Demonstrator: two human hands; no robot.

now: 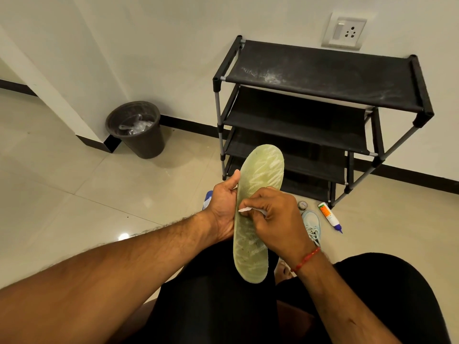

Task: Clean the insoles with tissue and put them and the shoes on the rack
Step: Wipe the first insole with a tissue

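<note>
**Insole point(255, 212) mid-wipe, nothing on the rack yet**

From the head view, the insole stands over the person's lap. The left hand point(223, 207) grips its edge. The right hand point(278, 219) has its fingers point(258, 198) curled, pinching a white tissue point(244, 209) against the middle. Cleaning looks like the step in hand. Next, I'd judge, wipe toward the heel. The rack point(323, 90) stands just beyond, with a pale shoe point(313, 224) on the floor near it.

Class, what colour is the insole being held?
The insole is pale yellow-green with whitish zigzags; head view.

My insole point(260, 170) is pale green with whitish zigzags; the tissue point(244, 209) white. Black rack point(323, 78) at one o'clock, dark brown bin point(146, 142) at ten.
</note>
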